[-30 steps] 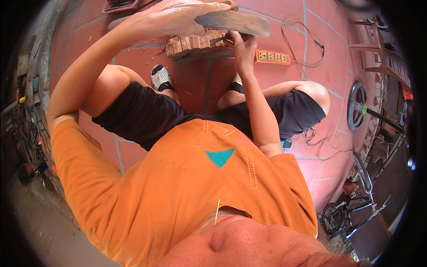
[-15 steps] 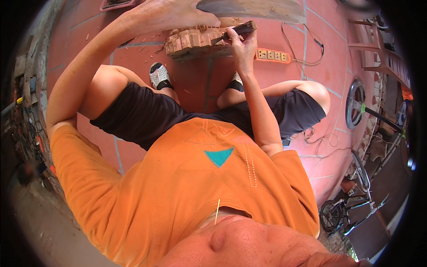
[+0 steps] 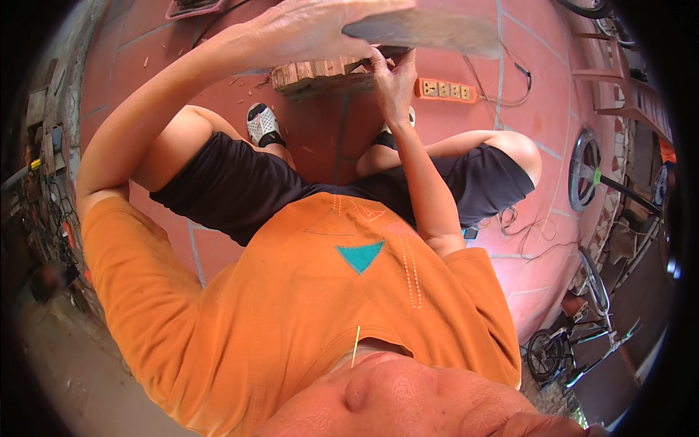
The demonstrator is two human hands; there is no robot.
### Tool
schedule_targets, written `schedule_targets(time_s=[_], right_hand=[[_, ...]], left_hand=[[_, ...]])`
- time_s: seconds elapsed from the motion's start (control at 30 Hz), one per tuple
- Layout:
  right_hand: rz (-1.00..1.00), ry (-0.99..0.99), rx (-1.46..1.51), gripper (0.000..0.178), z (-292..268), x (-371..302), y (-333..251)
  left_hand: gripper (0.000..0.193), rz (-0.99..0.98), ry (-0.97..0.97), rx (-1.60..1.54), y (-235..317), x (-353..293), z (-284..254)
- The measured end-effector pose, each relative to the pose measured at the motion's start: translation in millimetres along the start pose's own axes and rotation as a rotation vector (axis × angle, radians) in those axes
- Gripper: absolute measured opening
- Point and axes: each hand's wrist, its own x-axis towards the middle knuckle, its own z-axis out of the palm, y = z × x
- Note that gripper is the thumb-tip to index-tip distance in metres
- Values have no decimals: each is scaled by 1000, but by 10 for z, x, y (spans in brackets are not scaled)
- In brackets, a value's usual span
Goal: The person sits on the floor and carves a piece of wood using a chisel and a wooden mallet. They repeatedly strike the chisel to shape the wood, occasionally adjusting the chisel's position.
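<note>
My left hand (image 3: 309, 33) is closed round a long, brown-grey wooden mallet (image 3: 437, 33), which is smeared by motion. The mallet lies across the top end of a chisel (image 3: 393, 52). My right hand (image 3: 395, 84) grips that chisel between thumb and fingers; most of its dark handle is hidden behind the mallet. Beneath the chisel, a rough, carved wood block (image 3: 313, 80) stands on the floor ahead of my feet. Its far side is covered by my left hand and the mallet, and the chisel's tip cannot be made out clearly.
An orange power strip (image 3: 445, 90) with a cable lies right of the block. Wood chips are scattered on the red tiled floor (image 3: 320, 138). Further right are a pink plastic chair (image 3: 637, 102), a wheel (image 3: 582, 171) and a bicycle (image 3: 582, 339). Tools clutter the left edge.
The mallet and my left hand have come down toward me, over the chisel's handle, which showed before. My right hand stays on the chisel in nearly the same place.
</note>
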Motion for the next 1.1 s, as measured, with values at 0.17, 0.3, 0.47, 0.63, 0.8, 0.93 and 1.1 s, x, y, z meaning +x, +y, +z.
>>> schedule_targets(time_s=[0.17,0.3,0.47,0.63,0.8,0.93,1.1], right_hand=[[242,22,153,19,-154,116,127],[366,36,276,15,-208,127,165],[235,0,212,20,-43,163,22],[283,-20,319,37,-217,317,-53],[342,-145,360,44,76,439,-123],[286,-92,342,32,218,571,-358],[179,-458,190,40,200,729,23]], left_hand=[[70,63,-83,215,-241,-53,-38],[78,-277,-127,151,42,12,-271],[79,-342,77,137,107,-123,-484],[69,-250,324,-203,-139,-269,-516],[48,-465,502,-906,153,-812,-421],[58,-478,638,-1116,85,-966,139],[55,-641,780,-1298,49,-1151,871]])
